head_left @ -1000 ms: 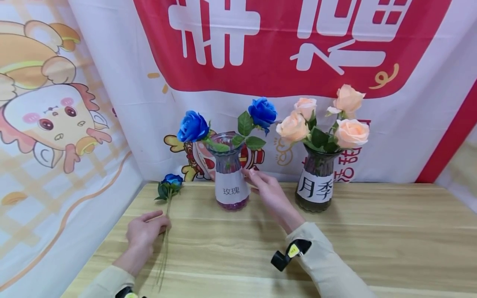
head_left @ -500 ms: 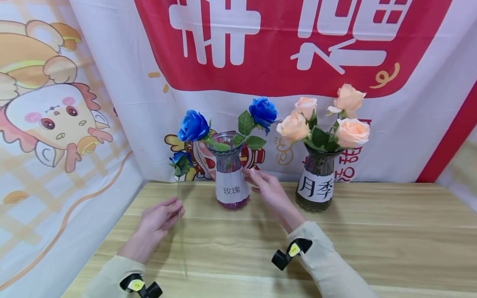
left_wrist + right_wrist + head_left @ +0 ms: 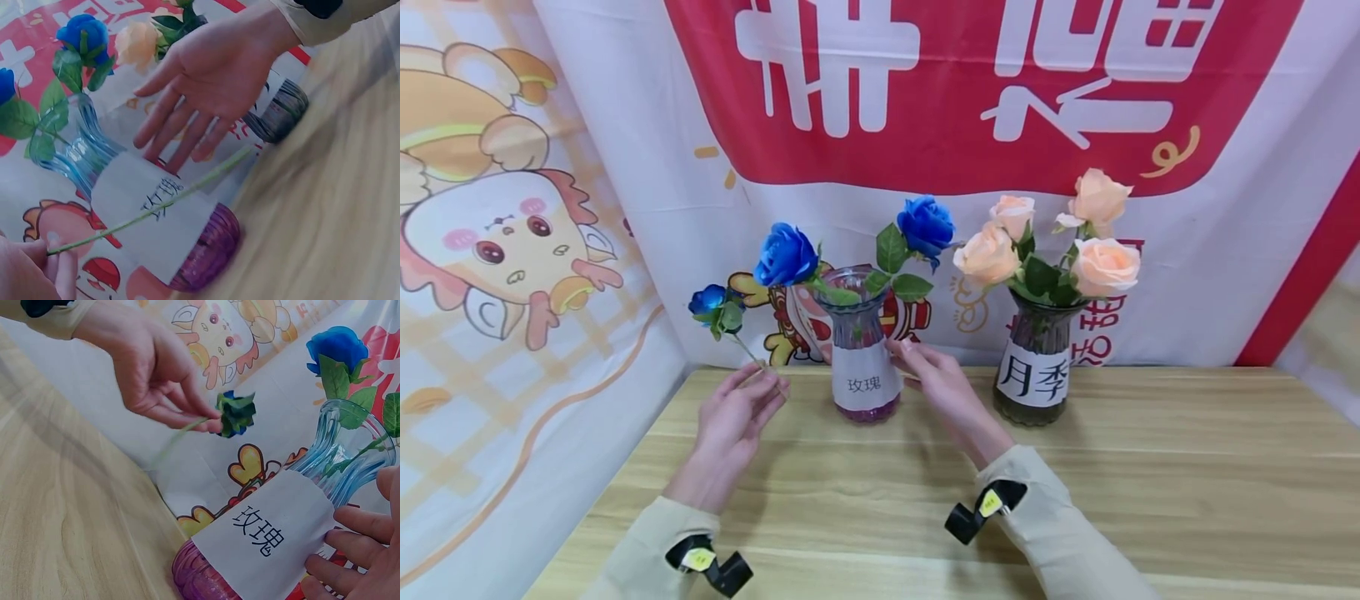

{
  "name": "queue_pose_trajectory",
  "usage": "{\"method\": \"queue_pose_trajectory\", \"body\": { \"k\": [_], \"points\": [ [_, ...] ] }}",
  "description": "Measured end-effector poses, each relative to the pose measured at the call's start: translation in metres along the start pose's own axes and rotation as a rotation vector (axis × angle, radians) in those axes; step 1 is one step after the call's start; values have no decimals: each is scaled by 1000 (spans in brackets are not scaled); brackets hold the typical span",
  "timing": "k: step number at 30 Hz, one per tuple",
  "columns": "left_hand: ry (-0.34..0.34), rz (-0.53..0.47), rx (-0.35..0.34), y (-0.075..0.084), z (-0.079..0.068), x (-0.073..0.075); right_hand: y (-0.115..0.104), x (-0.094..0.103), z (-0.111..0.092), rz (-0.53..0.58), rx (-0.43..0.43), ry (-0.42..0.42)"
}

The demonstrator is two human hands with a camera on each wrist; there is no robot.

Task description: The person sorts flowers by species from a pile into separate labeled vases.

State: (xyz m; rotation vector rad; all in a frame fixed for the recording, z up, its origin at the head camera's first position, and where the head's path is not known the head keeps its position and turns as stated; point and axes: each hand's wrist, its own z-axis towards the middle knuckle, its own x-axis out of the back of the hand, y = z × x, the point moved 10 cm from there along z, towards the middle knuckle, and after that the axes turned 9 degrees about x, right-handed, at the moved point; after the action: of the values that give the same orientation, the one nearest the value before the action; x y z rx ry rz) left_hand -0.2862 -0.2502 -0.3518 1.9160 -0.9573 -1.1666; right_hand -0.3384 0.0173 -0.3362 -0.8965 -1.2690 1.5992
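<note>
My left hand [image 3: 727, 429] pinches the thin green stem of a blue rose [image 3: 715, 308] between thumb and fingers, holding it above the table to the left of a glass vase [image 3: 865, 375]. The rose head tilts up and left; its stem [image 3: 150, 209] crosses in front of the vase's white label in the left wrist view. This vase is bluish at the neck and purple at the base, and has two blue roses [image 3: 786, 253] in it. My right hand [image 3: 943, 392] rests against its right side, fingers extended and palm toward the glass, as the left wrist view shows.
Right of my right hand stands a dark glass vase [image 3: 1033, 408] with several peach roses [image 3: 1105, 267] and a white label. The wooden table [image 3: 880, 517] ends at a printed cloth backdrop [image 3: 715, 233] behind and to the left.
My left hand has raised the blue rose from near the tabletop and moved right and farther back; the rose head now leans left. The right hand stays on the vase.
</note>
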Motion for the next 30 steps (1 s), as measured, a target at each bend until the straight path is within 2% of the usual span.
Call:
{"method": "queue_pose_trajectory", "body": {
  "k": [10,19,24,30],
  "points": [
    [21,-289,-116,26,-9,-17,-1,-1,0,21,11,-3],
    [6,-473,-191,56,-18,-33,0,-1,0,31,10,1],
    [4,-545,-235,74,-23,-43,0,-1,-1,30,7,-5],
    [12,-579,-290,87,-23,-51,2,0,0,16,-7,1]
  ]
}}
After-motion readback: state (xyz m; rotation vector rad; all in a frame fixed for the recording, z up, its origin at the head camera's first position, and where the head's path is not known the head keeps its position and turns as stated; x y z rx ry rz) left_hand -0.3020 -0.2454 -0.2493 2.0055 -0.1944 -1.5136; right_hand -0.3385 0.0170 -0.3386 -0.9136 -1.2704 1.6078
